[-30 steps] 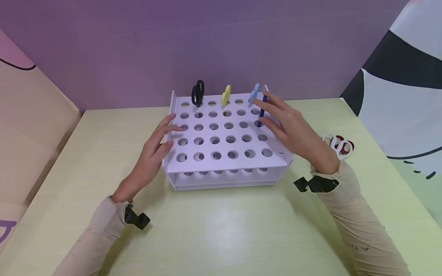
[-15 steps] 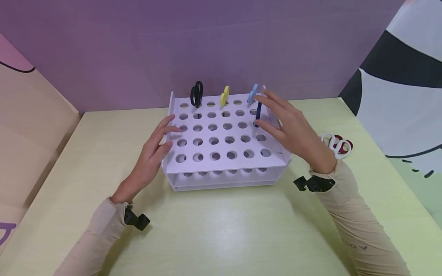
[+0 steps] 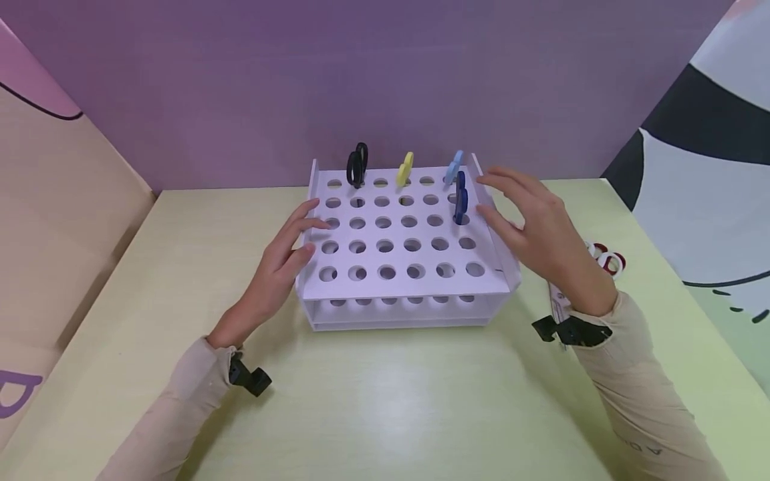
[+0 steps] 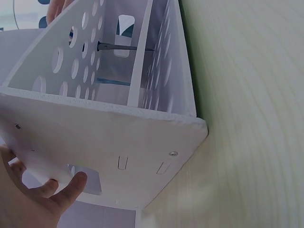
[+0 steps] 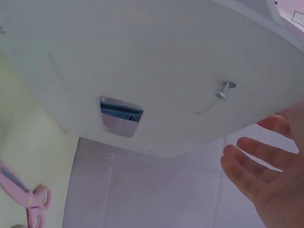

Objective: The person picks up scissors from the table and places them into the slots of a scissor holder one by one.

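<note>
In the head view a white rack (image 3: 403,287) with rows of round holes stands on the table. Dark blue scissors (image 3: 462,200) stand upright, handles up, in a hole of its rightmost column. Along the back row are black scissors (image 3: 356,178), yellow scissors (image 3: 403,175) and light blue scissors (image 3: 452,172). My right hand (image 3: 541,230) hovers just right of the dark blue scissors, thumb and fingers spread, holding nothing. With relaxed fingers, my left hand (image 3: 277,267) rests against the rack's left side panel (image 4: 95,128); its fingertips reach over the top edge.
On the table (image 3: 385,401), right of the rack, scissors with white and red handles (image 3: 615,259) lie partly behind my right wrist. Pink scissors (image 5: 21,194) show in the right wrist view. A purple wall (image 3: 385,87) rises behind the rack.
My right hand has let go of the dark blue scissors and moved right, away from them; they stay standing in the hole. The left hand keeps its place on the rack.
</note>
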`<state>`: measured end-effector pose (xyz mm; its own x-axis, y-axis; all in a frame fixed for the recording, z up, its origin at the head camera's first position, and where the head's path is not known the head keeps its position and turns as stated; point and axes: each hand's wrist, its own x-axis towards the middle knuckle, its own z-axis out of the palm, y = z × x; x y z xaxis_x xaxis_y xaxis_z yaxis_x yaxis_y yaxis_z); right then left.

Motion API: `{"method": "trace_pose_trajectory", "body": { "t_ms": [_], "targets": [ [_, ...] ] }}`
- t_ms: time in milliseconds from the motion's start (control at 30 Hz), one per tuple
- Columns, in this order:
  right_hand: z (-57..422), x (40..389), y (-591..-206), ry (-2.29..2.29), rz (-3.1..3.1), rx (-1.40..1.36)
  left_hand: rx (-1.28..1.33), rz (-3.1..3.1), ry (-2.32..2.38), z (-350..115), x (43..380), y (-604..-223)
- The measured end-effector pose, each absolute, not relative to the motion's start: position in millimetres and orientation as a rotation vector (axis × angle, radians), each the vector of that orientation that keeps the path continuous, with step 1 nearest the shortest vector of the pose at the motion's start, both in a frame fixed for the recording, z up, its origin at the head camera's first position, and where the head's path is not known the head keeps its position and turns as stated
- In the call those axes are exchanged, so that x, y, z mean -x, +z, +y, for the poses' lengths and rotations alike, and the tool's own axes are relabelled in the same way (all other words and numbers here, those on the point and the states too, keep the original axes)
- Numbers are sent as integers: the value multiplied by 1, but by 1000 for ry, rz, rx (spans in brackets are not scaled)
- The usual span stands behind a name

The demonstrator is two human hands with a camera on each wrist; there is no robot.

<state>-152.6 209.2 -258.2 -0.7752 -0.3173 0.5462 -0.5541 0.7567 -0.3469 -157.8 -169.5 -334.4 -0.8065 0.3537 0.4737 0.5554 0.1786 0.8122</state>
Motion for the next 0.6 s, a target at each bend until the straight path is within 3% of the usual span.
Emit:
{"method": "trace_pose_trajectory", "body": {
  "t_ms": [600],
  "targets": [
    [264, 135, -271, 601, -2517, -530, 889, -2259, -1677, -168, 156, -333]
  ]
}}
